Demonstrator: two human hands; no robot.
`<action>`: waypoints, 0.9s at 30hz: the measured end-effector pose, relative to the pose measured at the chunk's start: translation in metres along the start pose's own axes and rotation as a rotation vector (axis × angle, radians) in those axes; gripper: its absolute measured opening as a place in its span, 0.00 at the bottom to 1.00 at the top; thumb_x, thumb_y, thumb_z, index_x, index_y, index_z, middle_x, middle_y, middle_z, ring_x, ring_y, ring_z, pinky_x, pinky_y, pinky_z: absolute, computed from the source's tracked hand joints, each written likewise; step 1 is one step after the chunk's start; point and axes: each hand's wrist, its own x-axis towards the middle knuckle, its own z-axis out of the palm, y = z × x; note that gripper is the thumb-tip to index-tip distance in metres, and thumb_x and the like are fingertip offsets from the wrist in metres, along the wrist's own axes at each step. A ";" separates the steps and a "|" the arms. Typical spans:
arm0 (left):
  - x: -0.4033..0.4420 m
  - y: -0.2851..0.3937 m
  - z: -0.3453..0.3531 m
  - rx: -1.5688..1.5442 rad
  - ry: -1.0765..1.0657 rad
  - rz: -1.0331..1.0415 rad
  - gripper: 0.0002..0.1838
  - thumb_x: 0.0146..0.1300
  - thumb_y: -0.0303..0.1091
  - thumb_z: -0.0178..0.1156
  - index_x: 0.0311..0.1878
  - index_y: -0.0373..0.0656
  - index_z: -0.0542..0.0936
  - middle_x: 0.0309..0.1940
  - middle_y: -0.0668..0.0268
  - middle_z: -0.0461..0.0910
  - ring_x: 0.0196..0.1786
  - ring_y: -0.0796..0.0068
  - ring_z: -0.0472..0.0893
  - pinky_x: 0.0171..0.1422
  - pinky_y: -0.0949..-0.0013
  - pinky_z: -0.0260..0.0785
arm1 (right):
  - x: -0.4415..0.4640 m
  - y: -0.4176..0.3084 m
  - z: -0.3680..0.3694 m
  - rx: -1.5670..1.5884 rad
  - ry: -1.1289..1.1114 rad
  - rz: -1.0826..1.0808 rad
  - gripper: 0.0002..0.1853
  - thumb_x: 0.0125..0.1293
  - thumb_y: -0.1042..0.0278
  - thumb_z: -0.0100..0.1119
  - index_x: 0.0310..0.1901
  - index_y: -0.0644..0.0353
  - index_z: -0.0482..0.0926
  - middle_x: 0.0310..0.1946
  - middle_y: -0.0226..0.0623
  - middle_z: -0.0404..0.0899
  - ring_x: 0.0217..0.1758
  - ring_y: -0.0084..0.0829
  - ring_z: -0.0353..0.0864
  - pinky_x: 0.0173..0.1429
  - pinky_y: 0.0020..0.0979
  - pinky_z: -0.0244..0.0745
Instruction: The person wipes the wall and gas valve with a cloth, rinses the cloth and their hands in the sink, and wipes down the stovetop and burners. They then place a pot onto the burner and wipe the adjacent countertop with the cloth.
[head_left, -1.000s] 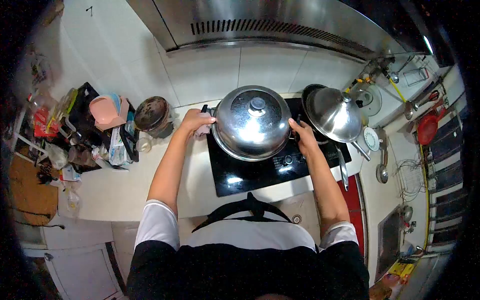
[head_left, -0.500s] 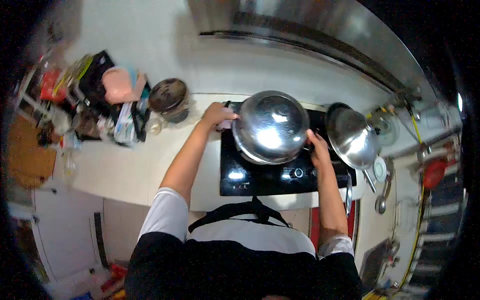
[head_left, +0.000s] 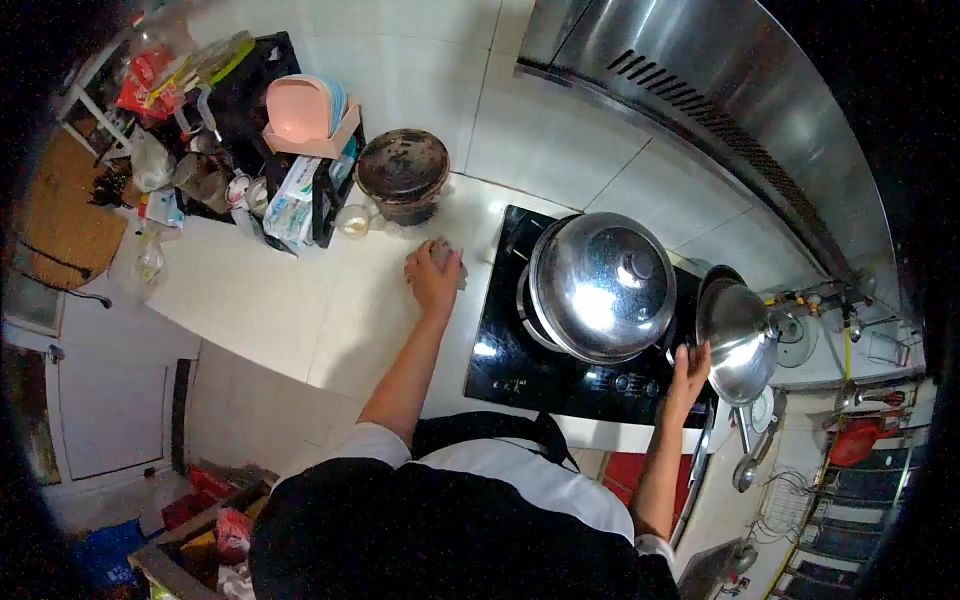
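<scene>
A steel pot [head_left: 528,318] stands on the black cooktop [head_left: 490,372], covered by a shiny domed lid [head_left: 585,285] with a knob. My left hand [head_left: 433,282] is on the white counter left of the cooktop, its fingers closed over a crumpled greyish cloth [head_left: 443,252]. At the pot's right side, my right hand [head_left: 688,372] has its fingers stretched out and apart beside the pot, with nothing seen in it. Just right of that hand, a second steel dome-shaped lid [head_left: 735,335] leans over a dark pan with a metal handle.
A dark, stained pot [head_left: 403,170] sits by the wall, with a small jar [head_left: 352,220] beside it. Further left, a black rack [head_left: 325,200] holds pink and blue bowls and packets. The range hood [head_left: 720,110] hangs above. A ladle [head_left: 745,470] lies at the right.
My left hand has left the pot's left side and come down on the counter with the cloth. My right hand has let go of the pot's right side. The view has shifted left.
</scene>
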 end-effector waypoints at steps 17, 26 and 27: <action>0.113 0.003 0.156 0.310 -0.507 0.759 0.25 0.55 0.24 0.53 0.59 0.39 0.68 0.60 0.51 0.67 0.65 0.52 0.64 0.68 0.57 0.57 | -0.128 -0.068 0.018 -0.267 -0.290 -0.090 0.26 0.54 0.81 0.60 0.57 0.61 0.71 0.49 0.36 0.69 0.53 0.28 0.71 0.56 0.29 0.68; 0.024 -0.054 0.081 0.033 -0.343 1.104 0.12 0.54 0.26 0.50 0.42 0.39 0.75 0.46 0.56 0.75 0.50 0.56 0.75 0.53 0.56 0.69 | -0.161 -0.059 0.044 -0.060 -0.421 0.037 0.19 0.60 0.79 0.57 0.54 0.64 0.73 0.42 0.34 0.75 0.46 0.25 0.75 0.54 0.27 0.68; 0.002 -0.051 0.054 -0.040 -0.222 1.141 0.13 0.52 0.27 0.50 0.41 0.40 0.77 0.45 0.58 0.75 0.51 0.56 0.74 0.56 0.57 0.67 | -0.163 -0.060 0.051 -0.040 -0.444 0.104 0.18 0.60 0.78 0.57 0.54 0.64 0.73 0.41 0.33 0.76 0.46 0.24 0.75 0.54 0.27 0.68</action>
